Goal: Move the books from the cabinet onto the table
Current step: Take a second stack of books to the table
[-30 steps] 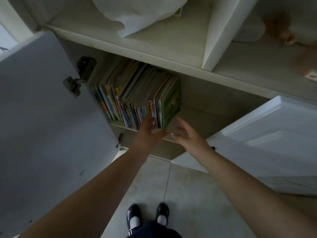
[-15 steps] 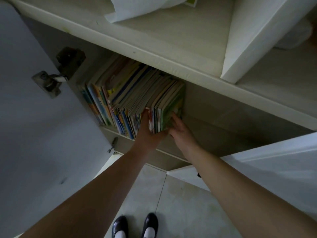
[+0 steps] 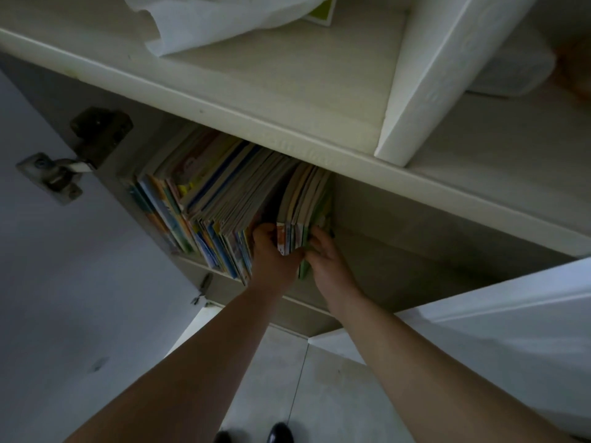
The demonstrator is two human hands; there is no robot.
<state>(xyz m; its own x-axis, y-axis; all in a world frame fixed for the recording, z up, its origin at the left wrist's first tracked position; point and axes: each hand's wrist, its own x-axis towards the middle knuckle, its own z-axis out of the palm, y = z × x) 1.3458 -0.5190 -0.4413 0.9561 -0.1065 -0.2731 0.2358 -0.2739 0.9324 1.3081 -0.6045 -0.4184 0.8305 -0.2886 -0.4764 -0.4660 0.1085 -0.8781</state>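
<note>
Here, nearest the camera, two dark shoes (image 3: 252,435) stand on the pale tiled floor (image 3: 319,394), and both bare forearms reach up and away from them into the open lower compartment of the cabinet (image 3: 399,251).

At the front edge of that compartment's shelf, the left hand (image 3: 271,257) has its fingers pushed into the row of books (image 3: 217,193), opening a dark gap that splits off a small batch of books (image 3: 303,212) at the row's right end. Its thumb side lies against the spines of that batch. The right hand (image 3: 326,263) closes on the same batch from the far side, fingers curled round its green outer cover. So both hands hold one thin bundle between them, neither spread wide.

The rest of the row leans to the left, toward the left wall of the compartment, where a door hinge (image 3: 80,155) sits on the open left door (image 3: 64,282). The right door (image 3: 511,314) stands open too. To the right of the batch the shelf floor shows bare.

Above, on the cabinet's top board (image 3: 287,91), lies a white plastic bag (image 3: 224,20) near the far left, with an upright white divider (image 3: 431,75) beside it.

By my reading, the step in hand is the first one: separating and gripping a batch. No table is in view. The next move calls for drawing the bundle straight out past the shelf's front edge, squeezed firmly so the thin books do not fan or slip, then turning to find the table.
</note>
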